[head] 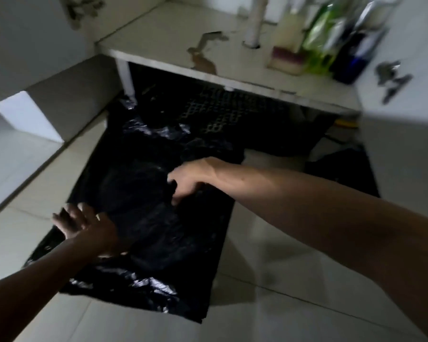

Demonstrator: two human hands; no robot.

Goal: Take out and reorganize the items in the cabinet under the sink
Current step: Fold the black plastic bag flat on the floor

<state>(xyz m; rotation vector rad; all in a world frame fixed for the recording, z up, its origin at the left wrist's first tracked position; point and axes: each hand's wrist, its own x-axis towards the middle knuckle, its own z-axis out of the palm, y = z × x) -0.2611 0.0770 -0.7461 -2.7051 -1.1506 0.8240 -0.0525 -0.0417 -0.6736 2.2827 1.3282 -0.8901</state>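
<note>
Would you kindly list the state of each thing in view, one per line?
Black bag: spread flat on the floor tiles, crinkled.
Left hand: fingers straight, resting on the bag's left edge.
Right hand: fingers curled into a fold of the bag.
Cabinet floor: worn, surface peeling.
Bottles: upright at the cabinet's right, blurred.
Sponge: lying beside the bottles.
Pipe: upright through the cabinet floor.

No text, brand, number or sign can be read. Labels are seen on the bottles [331,38] at the upper right of the frame, but they are blurred by motion and dim light beyond reading.
</note>
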